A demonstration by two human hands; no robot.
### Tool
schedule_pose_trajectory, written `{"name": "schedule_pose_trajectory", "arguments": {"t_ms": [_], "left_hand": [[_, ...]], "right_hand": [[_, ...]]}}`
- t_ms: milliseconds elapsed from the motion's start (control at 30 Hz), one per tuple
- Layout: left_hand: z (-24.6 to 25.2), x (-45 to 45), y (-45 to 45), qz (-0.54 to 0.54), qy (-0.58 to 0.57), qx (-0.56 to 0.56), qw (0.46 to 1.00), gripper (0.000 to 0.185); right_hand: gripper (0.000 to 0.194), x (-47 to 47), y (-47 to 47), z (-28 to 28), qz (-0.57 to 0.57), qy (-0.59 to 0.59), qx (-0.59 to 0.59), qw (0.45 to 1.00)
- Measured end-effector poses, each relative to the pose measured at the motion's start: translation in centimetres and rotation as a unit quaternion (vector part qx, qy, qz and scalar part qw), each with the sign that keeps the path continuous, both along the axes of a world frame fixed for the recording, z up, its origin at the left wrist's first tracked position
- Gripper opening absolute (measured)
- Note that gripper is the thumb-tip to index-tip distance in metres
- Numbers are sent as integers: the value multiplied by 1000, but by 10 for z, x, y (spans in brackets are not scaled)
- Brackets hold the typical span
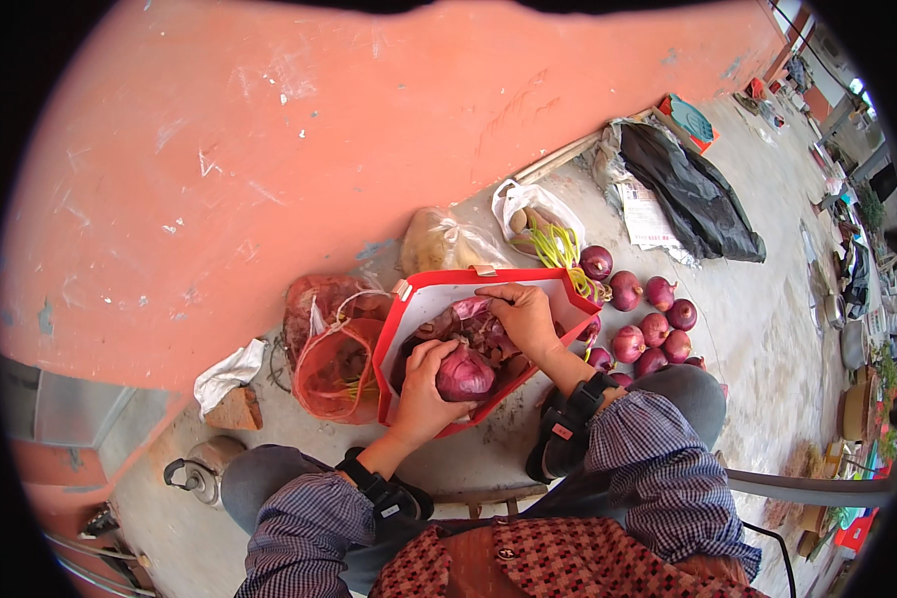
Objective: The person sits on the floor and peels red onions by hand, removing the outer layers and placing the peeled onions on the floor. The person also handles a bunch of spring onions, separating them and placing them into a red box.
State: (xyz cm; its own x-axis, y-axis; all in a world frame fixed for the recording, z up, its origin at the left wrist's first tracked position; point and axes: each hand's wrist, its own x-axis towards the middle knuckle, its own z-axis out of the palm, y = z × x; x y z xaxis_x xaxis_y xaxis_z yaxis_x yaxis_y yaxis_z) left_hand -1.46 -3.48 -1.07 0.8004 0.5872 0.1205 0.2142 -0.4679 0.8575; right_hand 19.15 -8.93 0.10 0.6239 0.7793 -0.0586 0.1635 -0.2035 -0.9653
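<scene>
Over a red-rimmed bag with a white lining (427,297), my left hand (426,389) holds a red onion (465,372), its fingers and thumb curled round the left side. Just above and to the right, my right hand (525,318) pinches a loose piece of purple onion skin (472,306) between thumb and fingers. Dry onion skins (497,336) lie in the bag below both hands. Several whole red onions (629,344) rest on the concrete floor to the right of the bag, and one bunch has long green sprouts (557,245).
A red mesh bag (336,374) stands against the bag's left side. Behind are a tied clear plastic bag (445,243) and a white bag of tubers (540,213), near the orange wall (269,164). Black plastic (691,187) lies at upper right, a metal kettle (208,471) at lower left.
</scene>
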Motion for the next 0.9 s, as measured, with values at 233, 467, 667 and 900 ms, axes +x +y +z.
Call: {"name": "schedule_pose_trajectory", "arguments": {"t_ms": [233, 467, 667, 900], "left_hand": [[-4, -9, 17, 47, -112, -431, 894, 90], [1, -10, 31, 46, -178, -489, 852, 90], [-5, -7, 36, 76, -167, -437, 881, 91], [-10, -5, 30, 87, -137, -348, 923, 88]], "right_hand": [[35, 23, -8, -15, -41, -152, 12, 987], [48, 7, -4, 0, 261, -73, 59, 961], [53, 2, -10, 12, 312, 30, -2, 950], [24, -16, -9, 4, 200, 20, 40, 979]]}}
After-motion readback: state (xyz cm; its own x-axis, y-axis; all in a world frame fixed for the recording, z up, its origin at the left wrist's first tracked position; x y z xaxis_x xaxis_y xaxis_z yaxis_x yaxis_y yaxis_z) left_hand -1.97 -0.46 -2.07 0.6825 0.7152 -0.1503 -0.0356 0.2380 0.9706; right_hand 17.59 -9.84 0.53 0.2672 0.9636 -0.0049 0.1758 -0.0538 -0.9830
